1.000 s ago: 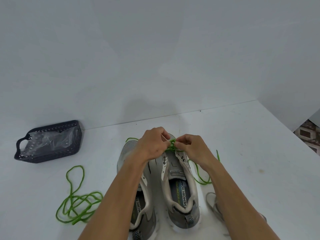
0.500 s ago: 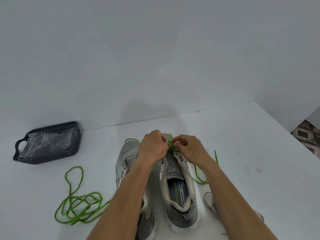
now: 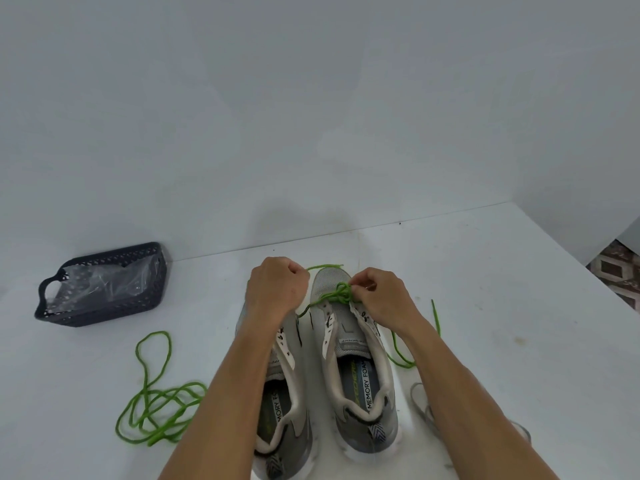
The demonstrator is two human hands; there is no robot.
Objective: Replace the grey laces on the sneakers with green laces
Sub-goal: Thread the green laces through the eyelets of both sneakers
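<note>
The green lace sits bunched in a small tangle across the lowest eyelets of the right sneaker, near its toe, and my right hand pinches it there between thumb and forefinger, so the crossing stays put while I work the slack through. My left hand is curled into a fist around the lace's other end, which runs taut from the tangle down toward that fist; I judge I am pulling to even the two ends. The rest of this lace trails off to the right on the desk. The left sneaker stands just beside, eyelets bare, so it waits its turn. A second green lace lies coiled to the left, within reach. A grey lace lies beside my right forearm. A dark basket stands well apart.
</note>
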